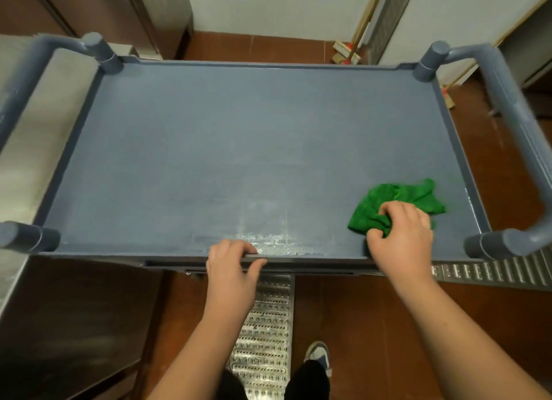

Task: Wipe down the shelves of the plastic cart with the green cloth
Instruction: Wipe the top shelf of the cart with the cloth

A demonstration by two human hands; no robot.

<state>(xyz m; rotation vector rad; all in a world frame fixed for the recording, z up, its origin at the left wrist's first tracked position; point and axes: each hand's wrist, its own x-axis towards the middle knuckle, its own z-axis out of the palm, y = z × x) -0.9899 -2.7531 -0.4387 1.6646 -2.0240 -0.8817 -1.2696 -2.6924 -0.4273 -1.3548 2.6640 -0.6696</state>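
Observation:
The blue-grey plastic cart [239, 148] fills the view, its top shelf bare apart from a crumpled green cloth [397, 199] near the front right corner. My right hand [403, 238] grips the near part of the cloth, fingers curled into it, pressing it on the shelf. My left hand [233, 265] holds the cart's front rim near the middle, fingers over the edge and thumb below. A wet, streaky patch lies on the shelf between my hands. The lower shelves are hidden under the top one.
A steel counter [33, 130] stands tight against the cart's left side. Brooms [349, 53] lean on the far wall. A metal floor drain grate [263, 334] runs under the cart's front edge, and my shoe [319, 355] stands beside it.

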